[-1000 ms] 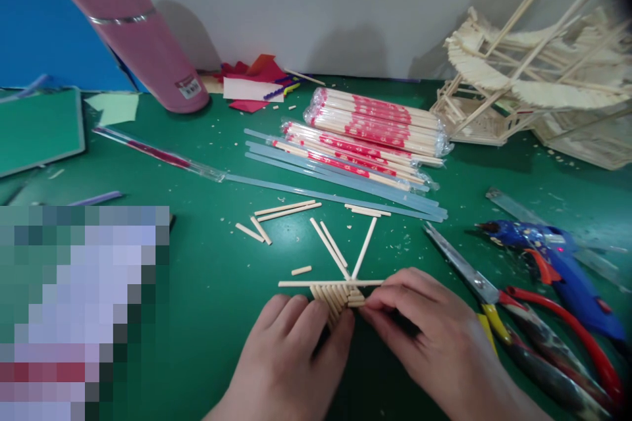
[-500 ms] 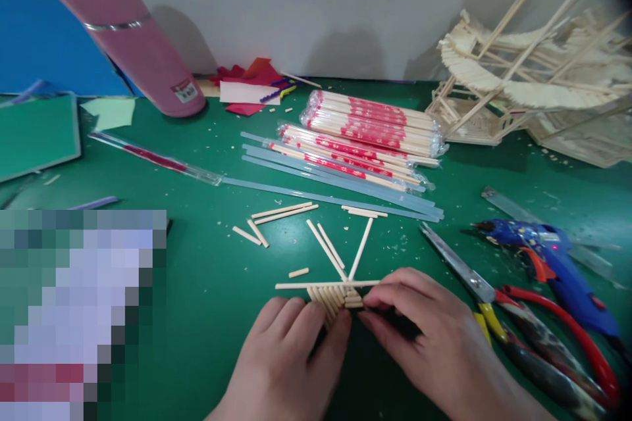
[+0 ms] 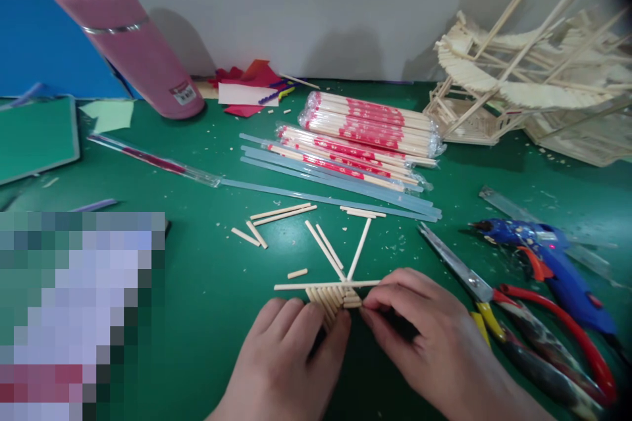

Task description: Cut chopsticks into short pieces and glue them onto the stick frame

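Note:
Under the fingertips of my left hand (image 3: 291, 348) is a small assembly of wooden sticks (image 3: 323, 299), laid side by side at a slant. My left thumb and fingers are closed on its lower part and hide some of it. My right hand (image 3: 429, 335) is closed in a pinch at the right ends of a few short wooden sticks (image 3: 352, 301) on the same assembly. A longer wooden stick (image 3: 316, 286) lies across its top, its right end reaching my right forefinger. Further sticks (image 3: 360, 247) spread upward from the assembly.
Cut sticks (image 3: 284, 214) lie beyond my hands. Behind them are glue sticks (image 3: 326, 177) and wrapped chopsticks (image 3: 375, 122). To the right are pliers (image 3: 478, 283), a blue glue gun (image 3: 548, 250) and a wooden stick model (image 3: 494, 79). A pink bottle (image 3: 133, 46) stands at the back left.

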Motion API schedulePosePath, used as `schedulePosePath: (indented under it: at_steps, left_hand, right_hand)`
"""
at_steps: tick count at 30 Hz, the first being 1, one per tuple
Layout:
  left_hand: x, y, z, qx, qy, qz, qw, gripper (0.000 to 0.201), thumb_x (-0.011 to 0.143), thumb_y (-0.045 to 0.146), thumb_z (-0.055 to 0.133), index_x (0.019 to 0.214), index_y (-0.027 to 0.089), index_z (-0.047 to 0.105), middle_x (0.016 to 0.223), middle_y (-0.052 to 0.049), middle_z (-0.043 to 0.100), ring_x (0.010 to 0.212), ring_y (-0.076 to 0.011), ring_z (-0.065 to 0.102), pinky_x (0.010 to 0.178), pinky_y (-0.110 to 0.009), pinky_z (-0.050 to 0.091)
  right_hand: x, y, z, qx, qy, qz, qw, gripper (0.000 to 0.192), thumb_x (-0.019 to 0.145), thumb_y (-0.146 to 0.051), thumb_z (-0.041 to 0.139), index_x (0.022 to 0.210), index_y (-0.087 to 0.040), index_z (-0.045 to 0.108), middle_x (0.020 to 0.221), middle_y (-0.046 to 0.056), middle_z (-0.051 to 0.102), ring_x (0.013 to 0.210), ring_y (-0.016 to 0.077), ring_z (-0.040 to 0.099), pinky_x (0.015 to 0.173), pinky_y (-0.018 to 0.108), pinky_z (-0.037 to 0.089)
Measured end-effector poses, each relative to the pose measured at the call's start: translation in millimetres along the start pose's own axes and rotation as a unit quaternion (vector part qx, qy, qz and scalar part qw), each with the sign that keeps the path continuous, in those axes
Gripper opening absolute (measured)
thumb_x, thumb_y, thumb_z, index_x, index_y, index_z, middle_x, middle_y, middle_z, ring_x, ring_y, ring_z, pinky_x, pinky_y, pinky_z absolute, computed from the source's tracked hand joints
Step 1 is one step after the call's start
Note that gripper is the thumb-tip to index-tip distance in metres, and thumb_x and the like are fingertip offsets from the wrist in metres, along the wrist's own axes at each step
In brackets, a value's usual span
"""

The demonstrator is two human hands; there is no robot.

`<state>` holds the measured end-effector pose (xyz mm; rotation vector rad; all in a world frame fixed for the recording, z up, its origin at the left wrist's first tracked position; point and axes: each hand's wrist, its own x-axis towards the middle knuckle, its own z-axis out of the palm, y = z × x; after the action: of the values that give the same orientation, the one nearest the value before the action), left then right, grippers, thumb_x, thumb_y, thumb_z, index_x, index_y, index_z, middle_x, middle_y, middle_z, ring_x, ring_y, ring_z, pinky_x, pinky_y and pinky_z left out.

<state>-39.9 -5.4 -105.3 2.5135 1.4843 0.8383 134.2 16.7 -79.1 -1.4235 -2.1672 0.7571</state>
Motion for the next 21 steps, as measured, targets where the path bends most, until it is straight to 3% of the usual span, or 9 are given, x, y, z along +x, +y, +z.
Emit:
schedulePosePath:
  at_steps: [5,9,12,21]
  left_hand:
    - [2.7,1.0,-0.4,0.002,0.015,-0.042,0.999,0.036,0.086,0.015,0.037,0.058,0.02,0.059,0.051,0.001,0.051,0.048,-0.012,0.044,0.047,-0.026,0.029]
    - [9.7,1.9,-11.8,0.008,-0.051,-0.009,0.999,0.031,0.084,0.014,0.04,0.061,0.02,0.06,0.054,0.002,0.056,0.05,-0.0115,0.048,0.047,-0.024,0.032]
    - [11.8,1.9,-15.5,0.013,-0.044,-0.018,0.999,0.03,0.083,0.014,0.042,0.059,0.02,0.059,0.053,0.002,0.056,0.049,-0.0115,0.048,0.047,-0.024,0.032]
    - [11.4,0.1,-17.6,0.014,-0.093,0.009,0.996,0.026,0.083,0.014,0.043,0.065,0.02,0.061,0.058,0.001,0.058,0.053,-0.012,0.052,0.048,-0.022,0.037]
  right_hand:
    - [0.3,0.1,0.7,0.005,0.007,-0.004,1.0,0.013,0.078,-0.011,0.05,0.078,-0.02,0.058,0.073,0.0,0.056,0.067,0.0126,0.052,0.06,0.026,0.042]
    - [0.8,-0.6,0.8,0.003,-0.006,0.006,1.0,0.013,0.078,-0.011,0.049,0.077,-0.02,0.058,0.073,0.0,0.056,0.067,0.0131,0.052,0.06,0.027,0.042]
    - [0.7,-1.4,0.6,0.002,-0.009,0.007,1.0,0.013,0.078,-0.011,0.049,0.076,-0.02,0.058,0.072,0.0,0.056,0.066,0.0128,0.052,0.059,0.026,0.042]
    - [1.2,-0.9,0.9,-0.004,-0.002,0.0,1.0,0.013,0.078,-0.011,0.049,0.077,-0.02,0.058,0.072,0.0,0.055,0.067,0.0129,0.051,0.059,0.027,0.041]
